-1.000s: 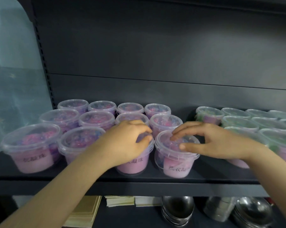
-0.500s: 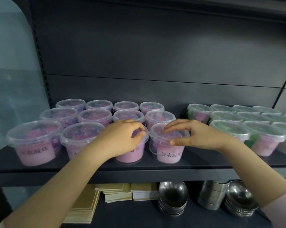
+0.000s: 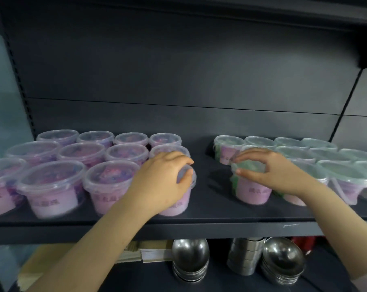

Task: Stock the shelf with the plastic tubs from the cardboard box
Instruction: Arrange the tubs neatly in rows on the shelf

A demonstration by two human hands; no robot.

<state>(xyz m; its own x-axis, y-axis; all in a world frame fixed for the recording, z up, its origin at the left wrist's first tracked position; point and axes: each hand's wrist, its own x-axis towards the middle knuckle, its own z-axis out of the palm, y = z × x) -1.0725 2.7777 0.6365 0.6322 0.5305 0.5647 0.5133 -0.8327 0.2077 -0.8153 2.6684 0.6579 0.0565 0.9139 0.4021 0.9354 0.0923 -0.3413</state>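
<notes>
Dark metal shelf (image 3: 210, 216), steel bowls (image 3: 190, 258) below the hands. Left hand (image 3: 161, 182) grips front purple-filled tub (image 3: 176, 205) by its lid; purple tubs (image 3: 83, 152) to its left. Right hand (image 3: 271, 171) grips green-filled tub (image 3: 252, 192); green tubs (image 3: 326, 157) to its right.

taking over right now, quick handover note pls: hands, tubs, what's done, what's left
Hands: the left hand grips the front-right purple tub by its lid. The right hand grips the front-left green tub.
Things: both tubs stand on the shelf.
Done: purple tubs in three rows at left, green ones at right, with a gap between.
Left: the cardboard box is out of view, so remaining stock cannot be told.
</notes>
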